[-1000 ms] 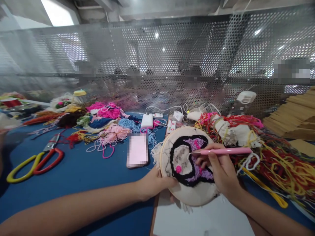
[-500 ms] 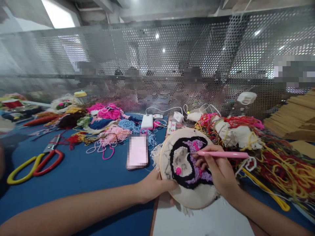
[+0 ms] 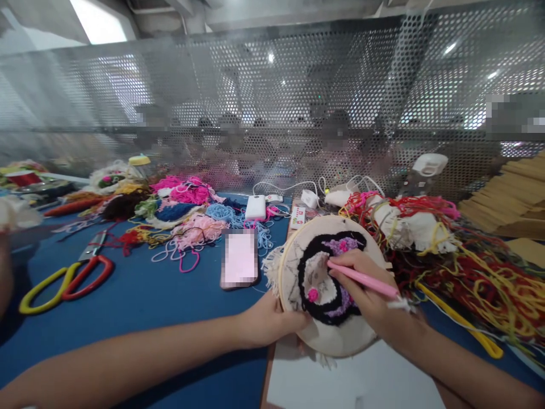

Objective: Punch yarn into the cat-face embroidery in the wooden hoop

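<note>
A round embroidery hoop (image 3: 336,341) holds cream cloth with a black yarn outline, purple and pink tufts and a bare pale patch. My left hand (image 3: 276,321) grips its lower left rim, thumb on the cloth. In my right hand (image 3: 366,284) is a pink punch needle pen (image 3: 366,278), its tip end against the cloth at the upper right of the pale patch. The thin metal needle is not visible. White yarn trails from the pen's back end, by my right wrist.
Red-and-yellow scissors (image 3: 87,275) and a phone (image 3: 239,259) lie on the blue table (image 3: 170,307) to the left. Yarn heaps (image 3: 191,221) line the back, with tangled yarn (image 3: 489,278) at right. A white board (image 3: 340,380) is below the hoop. Someone's hand shows at the left edge.
The pen has tilted, its back end swinging down, and its tip end has come down onto the cloth, hiding the needle. My right hand has shifted slightly with it.
</note>
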Demonstrator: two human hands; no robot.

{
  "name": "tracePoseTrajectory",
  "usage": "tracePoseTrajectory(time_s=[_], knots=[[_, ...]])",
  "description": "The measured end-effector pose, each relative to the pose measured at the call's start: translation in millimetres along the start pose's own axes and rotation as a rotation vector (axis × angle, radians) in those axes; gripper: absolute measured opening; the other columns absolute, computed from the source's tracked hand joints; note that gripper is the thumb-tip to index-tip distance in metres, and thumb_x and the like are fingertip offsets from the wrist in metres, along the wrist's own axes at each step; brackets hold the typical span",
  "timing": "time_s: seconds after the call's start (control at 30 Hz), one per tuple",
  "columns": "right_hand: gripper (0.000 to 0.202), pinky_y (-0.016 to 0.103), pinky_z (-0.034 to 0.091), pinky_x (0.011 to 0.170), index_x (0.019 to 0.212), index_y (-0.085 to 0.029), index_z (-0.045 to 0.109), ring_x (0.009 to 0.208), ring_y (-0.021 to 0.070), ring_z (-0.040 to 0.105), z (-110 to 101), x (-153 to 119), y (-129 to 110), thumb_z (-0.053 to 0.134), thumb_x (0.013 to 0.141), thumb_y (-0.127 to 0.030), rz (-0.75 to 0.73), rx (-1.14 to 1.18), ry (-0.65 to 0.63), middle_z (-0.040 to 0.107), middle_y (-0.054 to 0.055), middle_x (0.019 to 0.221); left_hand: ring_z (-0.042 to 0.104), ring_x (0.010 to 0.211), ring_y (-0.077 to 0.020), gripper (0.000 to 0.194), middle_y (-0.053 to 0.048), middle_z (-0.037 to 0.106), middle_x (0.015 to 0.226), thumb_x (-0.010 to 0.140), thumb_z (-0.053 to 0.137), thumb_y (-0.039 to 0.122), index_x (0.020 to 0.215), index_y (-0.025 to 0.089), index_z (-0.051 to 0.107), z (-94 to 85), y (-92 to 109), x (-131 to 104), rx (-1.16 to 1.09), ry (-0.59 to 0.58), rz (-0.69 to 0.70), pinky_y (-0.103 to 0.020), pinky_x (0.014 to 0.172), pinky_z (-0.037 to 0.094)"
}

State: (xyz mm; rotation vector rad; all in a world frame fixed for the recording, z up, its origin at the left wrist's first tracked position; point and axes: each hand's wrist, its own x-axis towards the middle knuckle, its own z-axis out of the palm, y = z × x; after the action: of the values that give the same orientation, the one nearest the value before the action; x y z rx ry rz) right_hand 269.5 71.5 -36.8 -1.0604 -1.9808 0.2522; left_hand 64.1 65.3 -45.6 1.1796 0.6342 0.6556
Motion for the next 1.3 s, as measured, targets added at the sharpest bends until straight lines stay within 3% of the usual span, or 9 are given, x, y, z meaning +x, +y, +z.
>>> tracePoseTrajectory(time_s=[0.27, 0.47, 0.77, 1.0, 1.3], knots=[[0.011, 0.032, 0.044, 0.077, 0.098, -0.024, 0.057, 0.088, 0.0194, 0.057, 5, 3, 8, 0.053, 0.088, -0.029, 0.025, 0.022, 0.082, 0.06, 0.003, 0.092, 0.058, 0.046, -0.0122, 0.02, -0.006, 0.065, 0.062, 0.063, 0.069, 0.016, 0.08, 0.007, 0.062, -0.2, -2, 4, -0.062, 0.039, -0.037, -0.023, 0.044, 0.051], [0.012, 0.032, 0.044, 0.081, 0.098, -0.025, 0.059, 0.093, 0.0201, 0.056, 4, -1, 7, 0.051, 0.089, -0.028, 0.082, 0.097, 0.062, 0.061, 0.004, 0.096, 0.058, 0.046, -0.0126, 0.019, -0.006, 0.065, 0.061, 0.061, 0.067, 0.013, 0.079, 0.007, 0.064, -0.4, -1, 5, -0.073, 0.038, -0.057, -0.022, 0.044, 0.051], [0.016, 0.024, 0.045, 0.053, 0.101, -0.025, 0.057, 0.07, 0.0146, 0.056, 4, -8, 8, 0.046, 0.092, -0.033, 0.196, 0.229, 0.088, 0.06, 0.004, 0.094, 0.058, 0.045, -0.0126, 0.015, -0.008, 0.066, 0.062, 0.062, 0.066, 0.012, 0.076, 0.006, 0.066, -2.1, -4, 5, -0.071, 0.024, -0.051, -0.023, 0.044, 0.051], [0.018, 0.023, 0.044, 0.047, 0.099, -0.023, 0.056, 0.059, 0.013, 0.054, 3, -8, 6, 0.044, 0.092, -0.035, 0.209, 0.301, 0.136, 0.057, 0.002, 0.077, 0.058, 0.046, -0.0131, 0.014, -0.008, 0.066, 0.061, 0.061, 0.066, 0.01, 0.074, 0.006, 0.066, -2.0, -4, 5, -0.088, 0.051, -0.041, -0.022, 0.043, 0.05], [0.02, 0.024, 0.048, 0.047, 0.096, -0.023, 0.049, 0.049, 0.0116, 0.056, 3, -8, 10, 0.041, 0.092, -0.041, 0.273, 0.4, 0.145, 0.061, 0.001, 0.071, 0.057, 0.044, -0.0117, 0.014, -0.006, 0.065, 0.058, 0.06, 0.064, 0.008, 0.073, 0.006, 0.065, -2.1, 1, 7, -0.089, 0.016, -0.024, -0.02, 0.041, 0.049]])
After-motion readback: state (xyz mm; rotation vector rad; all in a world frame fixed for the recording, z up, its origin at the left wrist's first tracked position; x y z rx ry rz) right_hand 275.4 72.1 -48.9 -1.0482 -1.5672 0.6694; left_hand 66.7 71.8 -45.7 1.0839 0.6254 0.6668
